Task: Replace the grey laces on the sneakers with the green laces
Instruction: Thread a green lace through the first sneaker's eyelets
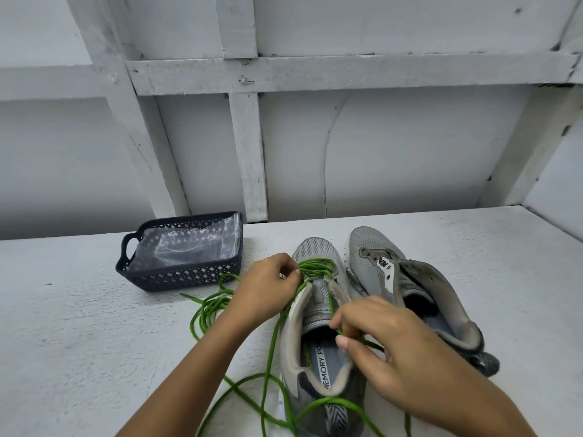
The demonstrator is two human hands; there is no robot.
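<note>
My left grip pinching the green lace at the near sneaker front eyelets, right grip pinching that lace over the shoe's mouth, slack trailing across the bench, second sneaker just beside, dark basket off left.

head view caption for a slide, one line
Left hand and right hand pinch a green lace on the near sneaker; the other sneaker lies unlaced alongside.

Both hands, left hand and right hand, pinch green lace on near sneaker.
</note>
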